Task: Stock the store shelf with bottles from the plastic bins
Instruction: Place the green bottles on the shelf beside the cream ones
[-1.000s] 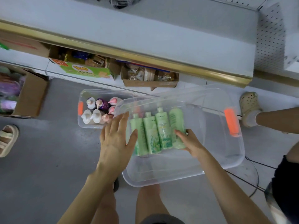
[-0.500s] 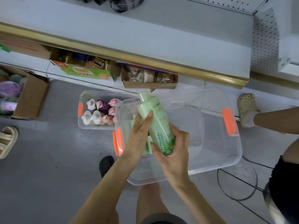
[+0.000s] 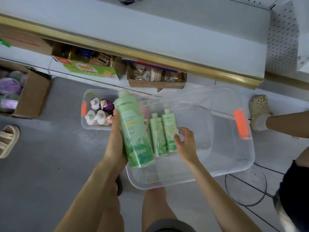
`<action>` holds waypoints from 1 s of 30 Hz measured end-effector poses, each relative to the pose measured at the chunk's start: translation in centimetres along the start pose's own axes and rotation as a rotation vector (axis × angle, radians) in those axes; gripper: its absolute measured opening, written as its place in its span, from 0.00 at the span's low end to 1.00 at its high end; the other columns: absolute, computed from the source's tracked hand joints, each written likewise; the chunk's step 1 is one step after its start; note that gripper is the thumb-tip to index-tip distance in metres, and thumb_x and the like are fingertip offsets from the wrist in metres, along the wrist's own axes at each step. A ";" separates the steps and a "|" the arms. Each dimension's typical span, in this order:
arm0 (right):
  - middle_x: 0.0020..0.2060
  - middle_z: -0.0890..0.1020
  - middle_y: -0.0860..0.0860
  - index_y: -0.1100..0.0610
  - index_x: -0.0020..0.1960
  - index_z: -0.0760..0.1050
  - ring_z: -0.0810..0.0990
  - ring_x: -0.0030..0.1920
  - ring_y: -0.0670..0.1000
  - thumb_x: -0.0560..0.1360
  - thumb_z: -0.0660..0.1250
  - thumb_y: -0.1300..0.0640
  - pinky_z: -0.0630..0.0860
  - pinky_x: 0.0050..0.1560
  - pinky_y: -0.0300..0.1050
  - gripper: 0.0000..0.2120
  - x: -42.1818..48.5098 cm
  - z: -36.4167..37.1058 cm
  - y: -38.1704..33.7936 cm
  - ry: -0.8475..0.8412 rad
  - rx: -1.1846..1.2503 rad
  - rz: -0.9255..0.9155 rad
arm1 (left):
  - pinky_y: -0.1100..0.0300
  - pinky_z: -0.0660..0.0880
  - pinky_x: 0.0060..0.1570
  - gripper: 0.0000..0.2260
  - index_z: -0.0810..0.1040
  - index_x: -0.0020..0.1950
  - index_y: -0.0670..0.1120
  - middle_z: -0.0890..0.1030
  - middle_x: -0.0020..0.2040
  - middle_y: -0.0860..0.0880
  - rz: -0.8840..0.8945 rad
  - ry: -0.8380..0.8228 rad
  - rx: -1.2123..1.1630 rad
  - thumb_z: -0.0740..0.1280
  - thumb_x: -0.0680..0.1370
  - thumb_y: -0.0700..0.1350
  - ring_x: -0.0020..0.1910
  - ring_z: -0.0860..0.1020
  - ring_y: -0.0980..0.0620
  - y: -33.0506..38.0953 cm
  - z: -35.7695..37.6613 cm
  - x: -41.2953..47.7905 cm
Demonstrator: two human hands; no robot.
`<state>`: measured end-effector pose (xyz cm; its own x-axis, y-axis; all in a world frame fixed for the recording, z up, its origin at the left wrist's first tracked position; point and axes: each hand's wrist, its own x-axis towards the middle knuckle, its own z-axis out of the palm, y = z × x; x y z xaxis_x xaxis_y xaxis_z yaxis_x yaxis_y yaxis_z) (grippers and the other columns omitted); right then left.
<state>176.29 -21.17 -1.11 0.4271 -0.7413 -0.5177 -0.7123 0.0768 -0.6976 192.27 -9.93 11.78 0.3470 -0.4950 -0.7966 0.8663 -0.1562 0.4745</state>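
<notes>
I stand on a grey floor (image 3: 50,164) in front of a white store shelf (image 3: 150,30) with a gold edge strip (image 3: 150,60). On the lower shelf beneath it are a green carton (image 3: 88,70) and an open cardboard box of snack packs (image 3: 155,80). Two clear plastic bins sit on the floor. The small bin (image 3: 85,126) holds pump bottles (image 3: 100,117), and the large bin (image 3: 234,164), with an orange handle (image 3: 240,124), lies just in front of my knees. Someone else's foot in a beige clog (image 3: 259,109) stands at the right.

Half a second ago both my hands held one green bottle (image 3: 133,131) over the large bin. Now my right hand has let go and dropped towards the bin, and the bottle has shifted left.

My left hand (image 3: 116,141) grips that bottle round its side, cap pointing at the shelf, above the near left corner of the large bin. My right hand (image 3: 185,144) is loosely spread and holds nothing. Its thumb is at the side of the rightmost green bottle lying in the bin (image 3: 169,131), beside another (image 3: 158,136).
</notes>
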 end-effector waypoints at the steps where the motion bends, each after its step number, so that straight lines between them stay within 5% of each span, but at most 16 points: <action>1: 0.61 0.69 0.55 0.61 0.64 0.69 0.71 0.60 0.52 0.77 0.63 0.62 0.69 0.62 0.45 0.16 1.2 0.4 1.1 -0.049 -0.033 0.064 | 0.56 0.80 0.36 0.28 0.79 0.51 0.48 0.84 0.40 0.49 0.001 -0.005 0.014 0.49 0.76 0.67 0.38 0.83 0.51 -0.1 -0.1 0.0; 6: 0.62 0.73 0.57 0.58 0.66 0.63 0.76 0.58 0.56 0.73 0.68 0.54 0.74 0.59 0.53 0.25 5.3 2.2 3.9 -0.271 -0.019 0.342 | 0.54 0.76 0.38 0.26 0.80 0.49 0.49 0.84 0.40 0.49 -0.001 -0.016 0.084 0.51 0.74 0.66 0.36 0.83 0.52 -0.8 -0.5 0.1; 10: 0.63 0.70 0.55 0.59 0.71 0.53 0.73 0.59 0.53 0.73 0.71 0.51 0.72 0.53 0.48 0.36 6.4 2.9 3.1 -0.330 0.026 0.369 | 0.57 0.78 0.34 0.26 0.80 0.49 0.48 0.84 0.39 0.48 -0.017 -0.035 0.102 0.53 0.72 0.65 0.35 0.83 0.52 -1.0 -0.7 0.0; 14: 0.71 0.60 0.58 0.58 0.74 0.50 0.65 0.69 0.60 0.68 0.72 0.39 0.68 0.66 0.57 0.47 7.5 3.3 3.7 -0.333 -0.172 0.412 | 0.59 0.79 0.31 0.22 0.81 0.48 0.46 0.84 0.39 0.46 -0.056 -0.027 0.074 0.56 0.74 0.61 0.34 0.82 0.51 -0.9 -0.9 -0.1; 18: 0.68 0.64 0.60 0.59 0.72 0.56 0.67 0.67 0.61 0.70 0.70 0.41 0.69 0.66 0.57 0.41 7.5 3.4 4.5 -0.276 -0.210 0.430 | 0.59 0.78 0.33 0.21 0.78 0.56 0.44 0.84 0.44 0.46 -0.067 -0.032 0.152 0.70 0.68 0.55 0.37 0.83 0.51 -0.4 -1.3 -0.2; 26: 0.54 0.76 0.55 0.60 0.59 0.64 0.76 0.51 0.52 0.73 0.71 0.59 0.73 0.50 0.45 0.20 4.4 2.3 1.2 -0.215 0.112 0.395 | 0.61 0.77 0.30 0.17 0.78 0.51 0.45 0.83 0.38 0.47 -0.075 -0.047 0.216 0.74 0.65 0.47 0.33 0.81 0.52 0.6 -1.8 -0.5; 30: 0.46 0.81 0.51 0.54 0.48 0.72 0.81 0.46 0.49 0.73 0.71 0.58 0.77 0.53 0.49 0.08 1.2 0.8 -1.8 -0.260 0.350 0.385 | 0.60 0.79 0.32 0.17 0.79 0.50 0.45 0.83 0.39 0.45 -0.099 -0.025 0.219 0.69 0.65 0.51 0.33 0.81 0.51 1.6 -2.3 -1.2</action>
<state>178.56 -21.62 -0.85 0.3281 -0.4314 -0.8404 -0.6355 0.5574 -0.5343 194.09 -7.62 12.65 0.2532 -0.4883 -0.8351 0.7962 -0.3852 0.4667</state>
